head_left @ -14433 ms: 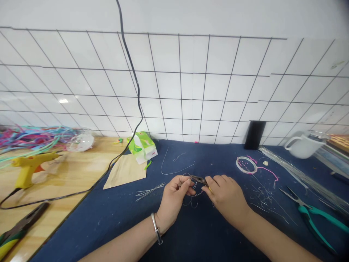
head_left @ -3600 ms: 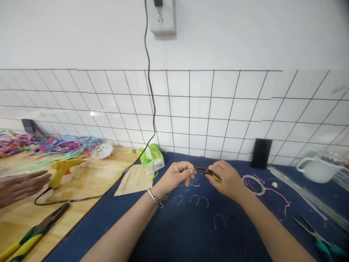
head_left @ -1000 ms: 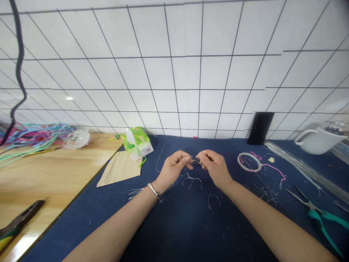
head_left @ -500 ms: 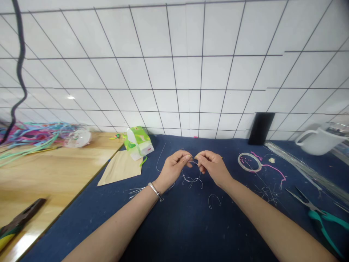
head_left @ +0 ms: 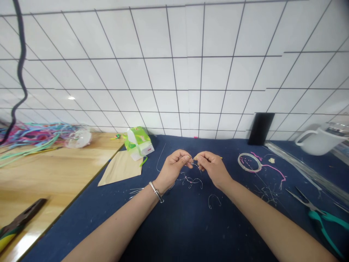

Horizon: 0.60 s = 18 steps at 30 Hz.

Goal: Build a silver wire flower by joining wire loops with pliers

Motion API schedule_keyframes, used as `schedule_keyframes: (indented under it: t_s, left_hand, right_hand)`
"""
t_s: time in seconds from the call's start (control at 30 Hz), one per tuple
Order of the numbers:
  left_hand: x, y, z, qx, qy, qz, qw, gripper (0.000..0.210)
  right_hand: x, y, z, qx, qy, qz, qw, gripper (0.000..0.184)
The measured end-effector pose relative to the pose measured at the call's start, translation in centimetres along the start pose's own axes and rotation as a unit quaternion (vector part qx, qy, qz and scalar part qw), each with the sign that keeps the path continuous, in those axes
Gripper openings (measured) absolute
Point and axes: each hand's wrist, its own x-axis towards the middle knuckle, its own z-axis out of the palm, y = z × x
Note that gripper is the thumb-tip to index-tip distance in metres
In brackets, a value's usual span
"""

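Note:
My left hand [head_left: 176, 165] and my right hand [head_left: 211, 166] meet at the middle over the dark blue mat, fingertips almost touching. Each pinches a thin silver wire piece; between them a short curved wire [head_left: 195, 165] shows, its ends hidden by the fingers. Just below hangs or lies a curled wire shape [head_left: 191, 181] with small pink spots; I cannot tell whether it joins the held piece. A loose U-shaped wire [head_left: 214, 201] rests on the mat below my right hand. A silver bracelet [head_left: 156, 192] circles my left wrist.
Green-handled pliers [head_left: 313, 209], wire scraps [head_left: 267, 194] and a round dish [head_left: 240, 165] with pink bits lie right. Beyond are long wires [head_left: 294, 163], a white pitcher [head_left: 313, 142] and a black object [head_left: 261, 128]. Left are a tissue pack [head_left: 139, 142], brown paper [head_left: 120, 169] and other pliers [head_left: 23, 218].
My hands stay nearly in place, with fingertips shifting slightly. The curled wire shape below them has turned and looks flatter and more spread out.

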Motion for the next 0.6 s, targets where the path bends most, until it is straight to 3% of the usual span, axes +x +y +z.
schedule_keyframes:
  t_s: [0.13, 0.37, 0.6]
  left_hand:
    - [0.02, 0.01, -0.17, 0.001, 0.0, 0.008, 1.0, 0.015]
    - [0.08, -0.3, -0.49, 0.094, 0.001, 0.008, 0.996, 0.016]
    - [-0.14, -0.46, -0.49, 0.178, 0.022, 0.019, 0.984, 0.018]
  right_hand:
    - [-0.11, -0.35, 0.06, 0.002, 0.004, -0.005, 1.0, 0.022]
    - [-0.1, -0.96, -0.3, -0.097, 0.035, -0.023, 0.994, 0.022]
    - [-0.13, -0.87, -0.19, -0.277, 0.092, -0.125, 0.948, 0.019]
